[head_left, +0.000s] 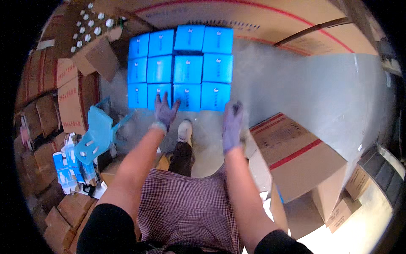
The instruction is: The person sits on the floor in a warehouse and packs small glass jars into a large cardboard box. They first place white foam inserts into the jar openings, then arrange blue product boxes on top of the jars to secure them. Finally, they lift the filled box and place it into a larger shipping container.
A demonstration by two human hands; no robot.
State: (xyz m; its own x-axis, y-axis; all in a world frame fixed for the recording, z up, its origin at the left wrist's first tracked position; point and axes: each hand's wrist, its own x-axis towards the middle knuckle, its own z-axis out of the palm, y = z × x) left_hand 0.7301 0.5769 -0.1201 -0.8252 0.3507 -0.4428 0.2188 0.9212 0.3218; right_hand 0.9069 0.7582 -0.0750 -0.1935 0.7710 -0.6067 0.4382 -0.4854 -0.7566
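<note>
Several bright blue boxes [187, 70] stand packed side by side in rows, forming one block in front of me. My left hand [166, 111], in a purple-grey glove, has its fingers spread over the near edge of the front row. It overlaps a front-row box [157, 92]; whether it presses on it I cannot tell. My right hand [233, 127], gloved alike, is beside the block's near right corner. Its fingers point forward, slightly bent and blurred, with nothing visible in them. Nearest to it is the corner box [215, 96].
A light blue plastic chair [99, 135] stands at left, near flattened blue-white cartons [69, 167] and stacked brown cartons [69, 97]. A large carton [296, 156] is at right. Behind the blue block lies a long red-striped carton [237, 19]. My shoe [185, 131] is on the grey floor [270, 80].
</note>
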